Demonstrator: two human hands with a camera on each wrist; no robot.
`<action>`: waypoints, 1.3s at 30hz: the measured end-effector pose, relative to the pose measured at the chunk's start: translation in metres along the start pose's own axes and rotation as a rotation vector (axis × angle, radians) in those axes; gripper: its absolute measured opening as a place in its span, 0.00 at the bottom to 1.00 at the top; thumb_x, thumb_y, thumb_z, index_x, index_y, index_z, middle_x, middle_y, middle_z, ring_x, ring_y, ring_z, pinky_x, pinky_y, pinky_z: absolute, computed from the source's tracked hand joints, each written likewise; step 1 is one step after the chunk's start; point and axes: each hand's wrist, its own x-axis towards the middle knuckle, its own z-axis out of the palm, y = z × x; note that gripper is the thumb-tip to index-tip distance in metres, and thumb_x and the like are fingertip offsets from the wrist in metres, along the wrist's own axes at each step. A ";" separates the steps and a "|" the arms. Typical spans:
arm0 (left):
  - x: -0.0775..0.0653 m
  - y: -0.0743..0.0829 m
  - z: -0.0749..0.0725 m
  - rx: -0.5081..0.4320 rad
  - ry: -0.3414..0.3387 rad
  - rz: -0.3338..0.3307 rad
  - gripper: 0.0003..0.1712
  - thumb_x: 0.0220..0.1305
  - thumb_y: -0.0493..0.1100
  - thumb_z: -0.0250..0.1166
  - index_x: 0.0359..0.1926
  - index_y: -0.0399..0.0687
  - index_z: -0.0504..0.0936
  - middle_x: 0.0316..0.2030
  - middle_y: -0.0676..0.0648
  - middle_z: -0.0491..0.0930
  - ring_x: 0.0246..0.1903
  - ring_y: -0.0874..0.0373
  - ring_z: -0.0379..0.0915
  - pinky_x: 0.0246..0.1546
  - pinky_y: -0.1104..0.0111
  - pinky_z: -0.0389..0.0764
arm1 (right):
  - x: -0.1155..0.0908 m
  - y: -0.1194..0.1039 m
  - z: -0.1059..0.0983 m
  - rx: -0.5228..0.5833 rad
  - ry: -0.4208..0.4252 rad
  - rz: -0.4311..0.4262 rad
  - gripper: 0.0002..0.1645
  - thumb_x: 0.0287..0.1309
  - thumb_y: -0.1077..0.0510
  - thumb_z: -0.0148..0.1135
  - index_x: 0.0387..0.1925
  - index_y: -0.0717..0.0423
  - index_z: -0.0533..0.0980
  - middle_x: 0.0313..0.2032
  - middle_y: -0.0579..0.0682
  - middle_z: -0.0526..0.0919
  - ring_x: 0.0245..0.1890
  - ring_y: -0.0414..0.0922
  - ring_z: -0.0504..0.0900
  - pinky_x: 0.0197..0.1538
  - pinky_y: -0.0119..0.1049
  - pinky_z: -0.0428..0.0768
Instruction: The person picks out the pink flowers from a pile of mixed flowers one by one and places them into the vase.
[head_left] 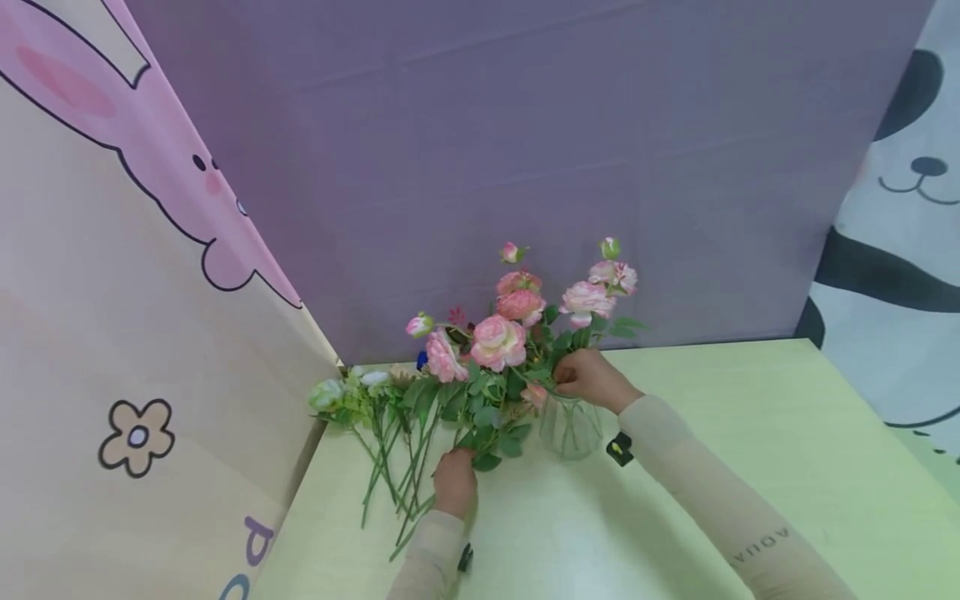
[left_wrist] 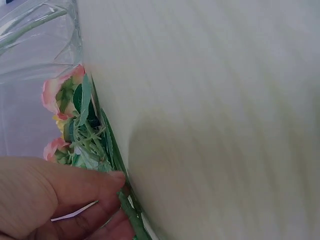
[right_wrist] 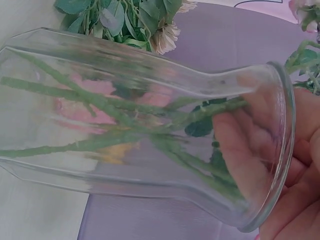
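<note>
A clear glass vase [head_left: 570,433] stands on the table with several green stems [right_wrist: 107,105] crossing inside it. My right hand [head_left: 597,381] is at its mouth, fingers curled around a flower stem; some fingers show through the glass neck in the right wrist view. Pale pink roses [head_left: 588,300] rise above that hand. My left hand [head_left: 455,485], lower and to the left, pinches green stems [left_wrist: 131,212] between thumb and fingers, close over the table. Leaves and pink roses [head_left: 498,342] spread between the hands, overlapping the vase's left side.
More flowers with white and pale green heads [head_left: 337,394] lie at the table's left, their long stems [head_left: 408,475] pointing toward the front. A purple cloth [head_left: 487,150] hangs behind the table [head_left: 720,433]. Printed panels [head_left: 150,333] stand at both sides.
</note>
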 end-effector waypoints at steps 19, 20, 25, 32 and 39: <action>0.001 -0.010 0.005 0.061 0.010 0.022 0.11 0.49 0.24 0.64 0.22 0.44 0.82 0.22 0.46 0.80 0.25 0.52 0.77 0.24 0.63 0.79 | -0.001 -0.002 0.003 0.006 0.017 -0.045 0.03 0.47 0.68 0.68 0.26 0.65 0.81 0.24 0.54 0.84 0.25 0.44 0.81 0.30 0.35 0.81; 0.001 -0.010 0.005 0.059 0.017 0.026 0.11 0.49 0.24 0.64 0.22 0.44 0.82 0.22 0.47 0.80 0.25 0.52 0.77 0.24 0.63 0.78 | -0.001 -0.002 0.003 0.008 0.016 -0.044 0.03 0.47 0.68 0.68 0.26 0.65 0.81 0.24 0.53 0.84 0.25 0.44 0.81 0.30 0.36 0.81; 0.000 -0.012 0.004 0.060 0.033 0.049 0.11 0.47 0.24 0.65 0.20 0.44 0.81 0.20 0.47 0.79 0.24 0.52 0.77 0.22 0.64 0.77 | -0.002 -0.002 0.005 0.005 0.021 -0.038 0.03 0.48 0.68 0.68 0.27 0.65 0.82 0.25 0.54 0.84 0.26 0.44 0.82 0.31 0.36 0.82; 0.002 -0.014 0.003 0.072 0.019 0.042 0.10 0.42 0.26 0.68 0.22 0.45 0.81 0.21 0.48 0.78 0.24 0.53 0.76 0.22 0.64 0.77 | -0.007 -0.007 0.002 0.051 0.029 -0.006 0.05 0.50 0.67 0.66 0.31 0.66 0.82 0.28 0.56 0.85 0.29 0.47 0.83 0.34 0.38 0.82; 0.005 -0.010 -0.001 0.072 0.008 0.058 0.09 0.42 0.27 0.67 0.23 0.44 0.81 0.21 0.47 0.76 0.24 0.53 0.75 0.21 0.64 0.76 | -0.016 -0.008 -0.001 0.124 0.081 0.038 0.10 0.56 0.62 0.64 0.38 0.64 0.82 0.35 0.56 0.85 0.35 0.49 0.83 0.40 0.42 0.83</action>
